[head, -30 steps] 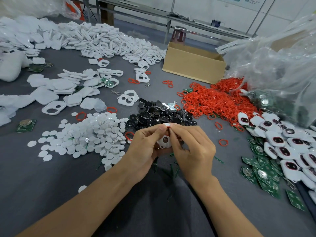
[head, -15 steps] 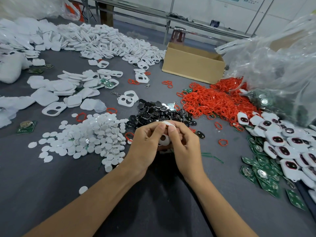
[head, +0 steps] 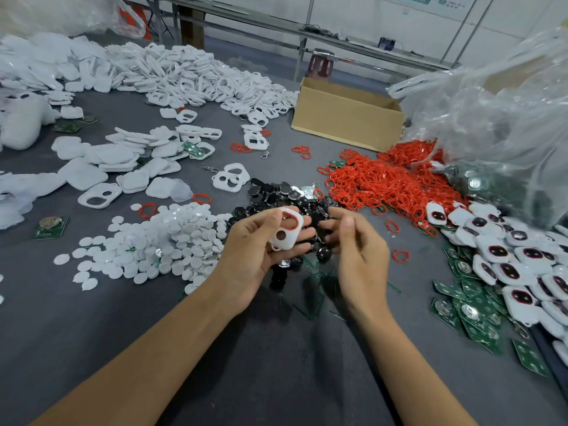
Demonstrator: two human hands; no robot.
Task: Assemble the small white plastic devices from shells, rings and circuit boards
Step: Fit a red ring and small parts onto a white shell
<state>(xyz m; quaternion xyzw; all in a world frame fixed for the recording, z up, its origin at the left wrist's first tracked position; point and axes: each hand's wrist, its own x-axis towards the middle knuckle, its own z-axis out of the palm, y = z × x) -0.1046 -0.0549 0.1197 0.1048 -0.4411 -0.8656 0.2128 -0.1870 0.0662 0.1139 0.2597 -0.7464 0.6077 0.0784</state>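
Right hand (head: 356,253) drawn off, fingers apart, left hand (head: 252,250) clamping white shell (head: 292,238), long axis away, perhaps tilted rightward

left hand (head: 258,244): palm up, thumb and fingers round a shell (head: 287,232) | right hand (head: 358,250): just beside it, apart, fingers loosely curled, kinda blurry | both forearms bare, angling in from the bottom edge
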